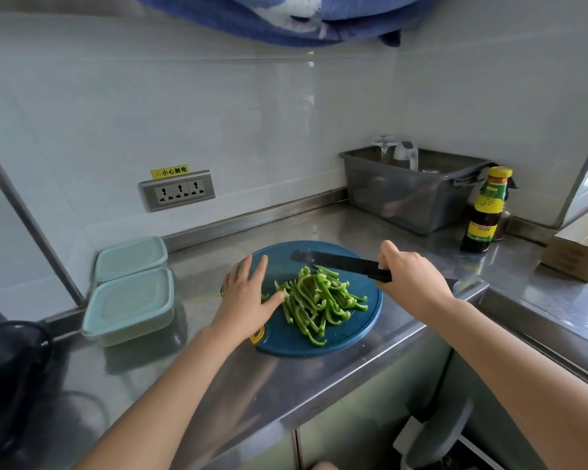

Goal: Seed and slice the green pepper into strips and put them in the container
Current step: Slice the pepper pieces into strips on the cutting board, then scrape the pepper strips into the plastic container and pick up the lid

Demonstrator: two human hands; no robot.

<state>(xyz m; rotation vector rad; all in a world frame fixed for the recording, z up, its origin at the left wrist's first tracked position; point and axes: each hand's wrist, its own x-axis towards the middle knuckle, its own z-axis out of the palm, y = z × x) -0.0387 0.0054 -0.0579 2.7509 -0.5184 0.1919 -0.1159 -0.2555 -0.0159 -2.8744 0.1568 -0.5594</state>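
Observation:
A heap of green pepper strips (316, 301) lies on a round blue cutting board (340, 337) on the steel counter. My left hand (246, 296) lies flat on the board's left side, fingers straight, its thumb touching the left edge of the heap. My right hand (411, 276) grips the handle of a black knife (336, 261), whose blade points left over the board's far side, just behind the strips. Two pale green lidded containers, one near (129, 305) and one farther back (131, 257), stand to the left of the board.
A grey plastic bin (411, 191) holding glassware stands at the back right, with a dark sauce bottle (486, 212) beside it. A cardboard box (577, 249) sits at the far right. A wall socket (177, 191) is behind. A black object (11, 361) occupies the left edge.

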